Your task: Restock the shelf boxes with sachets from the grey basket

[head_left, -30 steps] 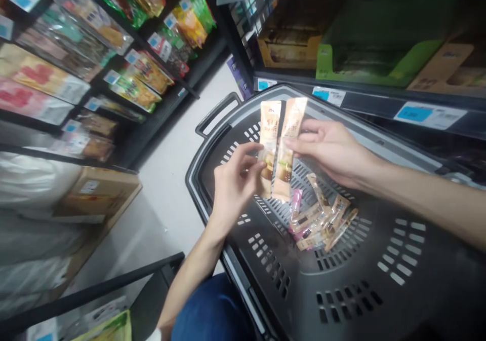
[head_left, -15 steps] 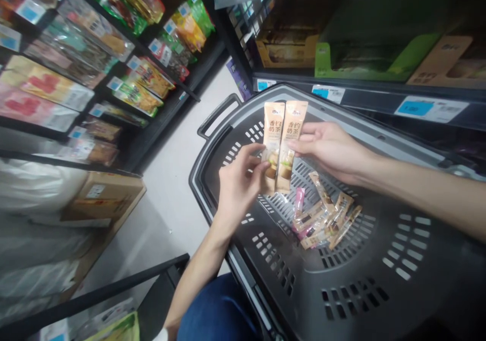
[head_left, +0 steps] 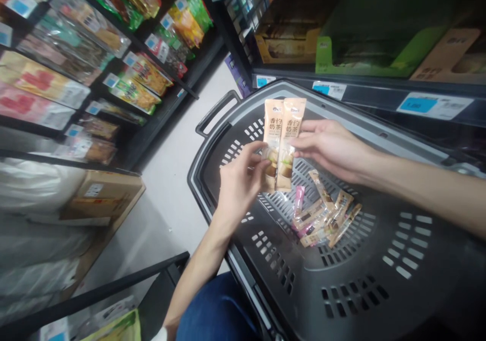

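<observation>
Two beige milk tea sachets stand side by side above a dark grey shopping basket [head_left: 341, 285]. My left hand [head_left: 243, 176] pinches the left milk tea sachet [head_left: 272, 123] low on its outer edge, thumb in front. With fingers behind and thumb at the edge, my right hand [head_left: 332, 146] grips the right milk tea sachet [head_left: 292, 123]. Their inner edges touch or nearly touch; I cannot tell whether they are joined. Below them, on the slotted basket floor, lies a loose pile of sachets [head_left: 328, 217], mostly beige, with a pink sachet [head_left: 299, 199] among them.
Shelves with bagged snacks [head_left: 144, 82] rise at the left. At the upper right, a shelf holds a green display box [head_left: 341, 57] and beige ones, with price labels [head_left: 433, 104] along its edge. A cardboard box [head_left: 102, 196] sits low at left. The basket handle [head_left: 218, 112] points outward.
Both hands keep their grip on the sachets, which stay almost in place. The view shifts very slightly.
</observation>
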A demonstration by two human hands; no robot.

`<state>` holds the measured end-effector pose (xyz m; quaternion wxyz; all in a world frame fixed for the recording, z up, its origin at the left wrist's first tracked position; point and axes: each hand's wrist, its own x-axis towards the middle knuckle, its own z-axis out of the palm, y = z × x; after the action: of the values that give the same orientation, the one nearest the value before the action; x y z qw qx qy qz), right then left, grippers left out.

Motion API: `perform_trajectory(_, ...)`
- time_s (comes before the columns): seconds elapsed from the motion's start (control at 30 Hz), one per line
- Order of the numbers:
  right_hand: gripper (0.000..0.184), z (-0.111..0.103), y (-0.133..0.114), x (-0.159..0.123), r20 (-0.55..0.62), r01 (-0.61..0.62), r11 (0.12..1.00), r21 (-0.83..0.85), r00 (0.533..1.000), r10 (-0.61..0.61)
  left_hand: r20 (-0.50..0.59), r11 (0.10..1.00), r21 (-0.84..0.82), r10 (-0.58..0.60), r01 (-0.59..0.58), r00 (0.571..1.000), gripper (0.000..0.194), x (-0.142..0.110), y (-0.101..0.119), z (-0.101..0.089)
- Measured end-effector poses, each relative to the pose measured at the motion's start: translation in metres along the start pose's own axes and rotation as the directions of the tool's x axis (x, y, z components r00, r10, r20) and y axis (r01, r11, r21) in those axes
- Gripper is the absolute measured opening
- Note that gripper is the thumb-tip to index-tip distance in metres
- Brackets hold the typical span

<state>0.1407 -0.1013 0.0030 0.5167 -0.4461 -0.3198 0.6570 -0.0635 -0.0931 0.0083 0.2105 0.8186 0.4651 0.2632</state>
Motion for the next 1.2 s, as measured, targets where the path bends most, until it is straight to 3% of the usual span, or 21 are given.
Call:
perform_trajectory(0.2,0.022,0.002,0.002,-0.004,0.017,-0.009,0.999,0.033,1.0,0.009,0.074,0.999,-0.032,0.006,-0.004,0.997,0.03,0.002,0.002,-0.001)
perform_trajectory(0.37,0.027,0.003,0.002,-0.006,0.036,-0.005,0.998,0.056,0.999,0.003,0.103,0.993,-0.106,-0.047,0.058,0.994,0.047,0.0,0.003,-0.002)
perform_trajectory(0.57,0.032,0.003,-0.003,-0.005,-0.003,-0.012,0.999,0.045,1.0,0.012,0.128,0.945,-0.288,-0.126,0.158,0.984,0.032,0.0,0.002,-0.005)
perform_trajectory(0.77,0.035,0.004,-0.004,-0.009,0.046,-0.02,1.0,0.015,0.999,0.019,0.118,0.81,-0.541,-0.194,0.227,0.974,0.049,0.001,0.003,-0.005)
perform_trajectory(0.97,0.017,0.008,-0.007,-0.012,0.022,-0.044,0.999,0.001,0.999,0.044,0.252,0.551,-0.757,-0.249,0.351,0.935,0.032,0.006,0.004,-0.004)
perform_trajectory(1.2,0.009,0.011,-0.008,-0.012,-0.027,-0.062,0.998,0.029,0.998,0.063,0.306,0.51,-0.785,-0.174,0.352,0.936,0.034,0.005,0.003,-0.002)
